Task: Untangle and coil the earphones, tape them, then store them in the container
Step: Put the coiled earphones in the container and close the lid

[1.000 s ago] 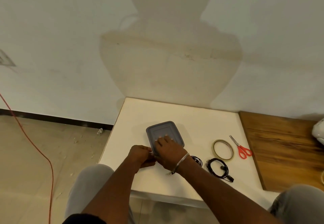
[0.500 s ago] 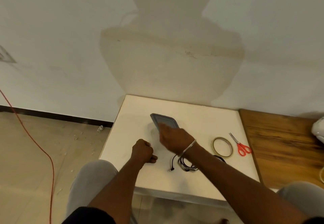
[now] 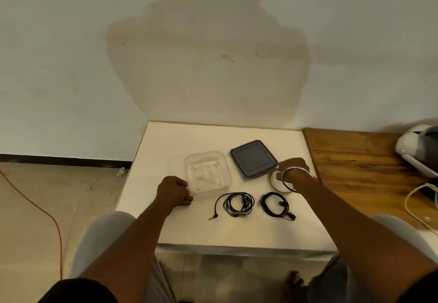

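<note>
Left hand [image 3: 174,191] curled at near corner of clear square plastic container [image 3: 203,154], seemingly pinching rim. Right hand [image 3: 294,169] hung over pale tape roll [image 3: 272,180] beside grey lid [image 3: 253,159]; grip unseen. Loose black earphone coil [image 3: 238,204] and tighter black earphone coil [image 3: 275,203] lay on white table [image 3: 166,141], before container. Risk: right forearm snagging tighter coil, re-tangling it

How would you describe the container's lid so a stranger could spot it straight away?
Start at the white table against the wall. On its far half, right of the clear container, lies the lid. It alone is flat, opaque and dark grey.
</note>
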